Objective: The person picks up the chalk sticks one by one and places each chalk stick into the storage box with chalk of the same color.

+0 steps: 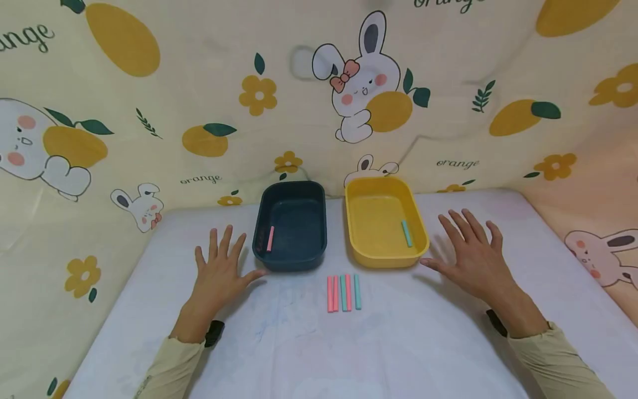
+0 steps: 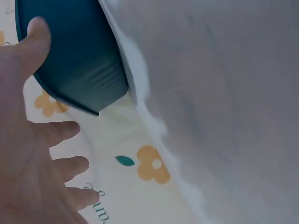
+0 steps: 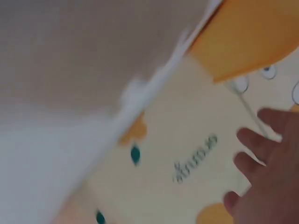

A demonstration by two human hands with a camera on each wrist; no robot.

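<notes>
My left hand [image 1: 217, 281] is spread with straight fingers beside the dark blue bin [image 1: 289, 265], holding nothing; its thumb points toward the bin's near left corner. To the right, my right hand [image 1: 476, 259] is likewise spread and holds nothing, its thumb close to the near right corner of the yellow bin [image 1: 386, 261]. One pink chalk stick [image 1: 270, 239] lies in the dark bin and one green chalk stick [image 1: 406, 233] in the yellow one. Between the hands, several pink and green chalk sticks [image 1: 330, 293] lie in a row on the table, roughly parallel.
The white-covered table [image 1: 319, 354] meets a cream cloth backdrop [image 1: 299, 138] printed with rabbits, oranges and flowers just behind the bins. The bins stand side by side with a narrow gap. A dark wrist strap [image 1: 214, 333] shows at the left wrist.
</notes>
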